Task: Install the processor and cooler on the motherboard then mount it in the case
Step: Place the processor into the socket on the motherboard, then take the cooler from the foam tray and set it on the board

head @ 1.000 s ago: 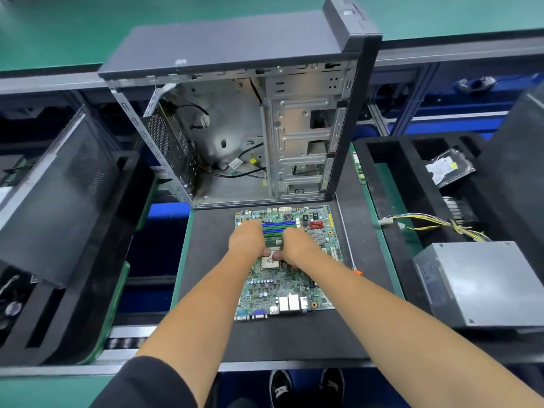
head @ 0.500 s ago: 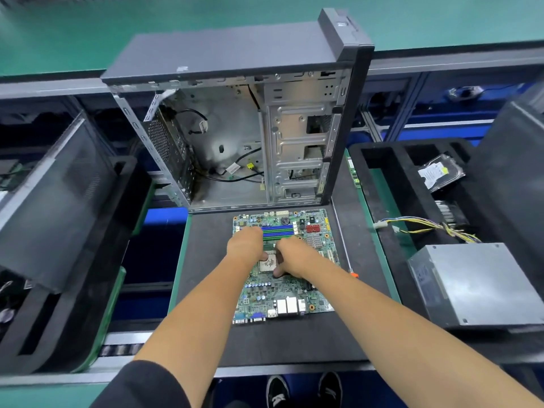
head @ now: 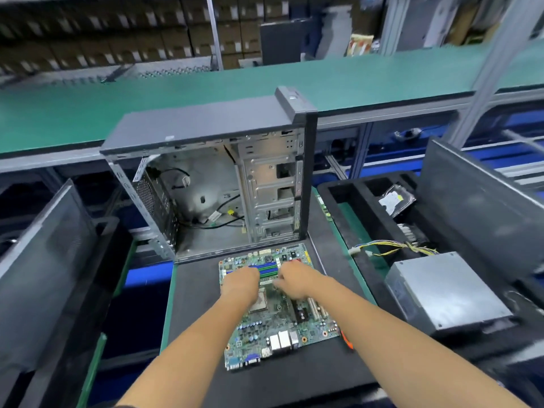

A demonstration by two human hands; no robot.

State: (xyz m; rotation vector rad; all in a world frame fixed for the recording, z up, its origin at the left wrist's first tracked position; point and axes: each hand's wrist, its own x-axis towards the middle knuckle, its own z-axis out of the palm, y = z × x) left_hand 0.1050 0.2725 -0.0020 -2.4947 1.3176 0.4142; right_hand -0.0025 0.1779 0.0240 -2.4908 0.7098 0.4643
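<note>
On the motherboard (head: 273, 325), both hands' grips unclear, the processor (head: 259, 300) lies between them.

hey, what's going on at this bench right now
A person is working over a motherboard lying flat on a black mat. The left hand and right hand are both on the board around the processor socket. The open case stands behind, empty of any board. No cooler is fitted yet.
</note>
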